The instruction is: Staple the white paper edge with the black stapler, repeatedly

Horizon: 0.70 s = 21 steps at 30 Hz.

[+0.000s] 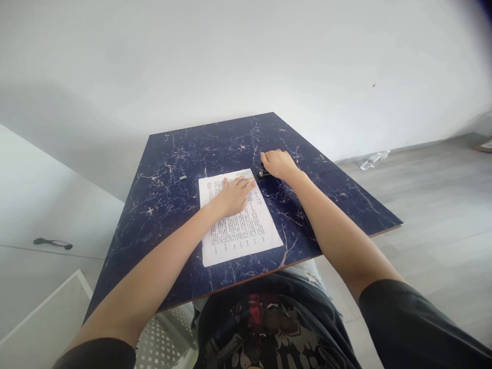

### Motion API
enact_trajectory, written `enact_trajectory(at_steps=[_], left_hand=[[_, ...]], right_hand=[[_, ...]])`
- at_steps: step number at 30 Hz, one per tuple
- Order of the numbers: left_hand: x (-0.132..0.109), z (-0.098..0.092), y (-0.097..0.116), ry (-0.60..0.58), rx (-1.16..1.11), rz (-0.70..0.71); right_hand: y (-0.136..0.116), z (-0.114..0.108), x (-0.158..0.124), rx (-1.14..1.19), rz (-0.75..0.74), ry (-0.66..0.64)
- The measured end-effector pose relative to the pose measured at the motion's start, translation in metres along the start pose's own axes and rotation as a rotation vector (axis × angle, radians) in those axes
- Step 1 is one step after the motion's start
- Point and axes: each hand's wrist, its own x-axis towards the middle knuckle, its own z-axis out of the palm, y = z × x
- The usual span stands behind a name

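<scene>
A white printed sheet of paper (246, 230) lies on the dark blue marble-patterned tabletop (172, 205). My left hand (233, 196) rests flat on the upper part of the sheet, fingers stretched out toward its top right corner. My right hand (280, 164) is just past that corner, fingers curled down over a small black object (263, 174), possibly a stapler or clip, which shows only at the hand's left edge. Most of that object is hidden under the hand.
A small grey piece (183, 178) lies on the tabletop left of the paper. A white cabinet with a black handle (53, 243) stands to the left. An empty plastic bottle (374, 160) lies on the grey floor at the right, by the wall.
</scene>
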Motion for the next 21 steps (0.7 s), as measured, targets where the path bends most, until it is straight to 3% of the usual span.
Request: enact_trajectory(at_steps=[10,17,21], left_hand=[[-0.005,0.001,0.003,0.155,0.106,-0.011],[-0.005,0.001,0.004,0.178,0.053,-0.009],[-0.007,0.003,0.004,0.195,0.015,-0.027]], right_hand=[[0.031,-0.017,-0.005,0.299,-0.027,0.078],[0.055,-0.03,-0.011,0.347,-0.275,-0.179],[0.065,-0.021,-0.007,0.27,-0.356,-0.188]])
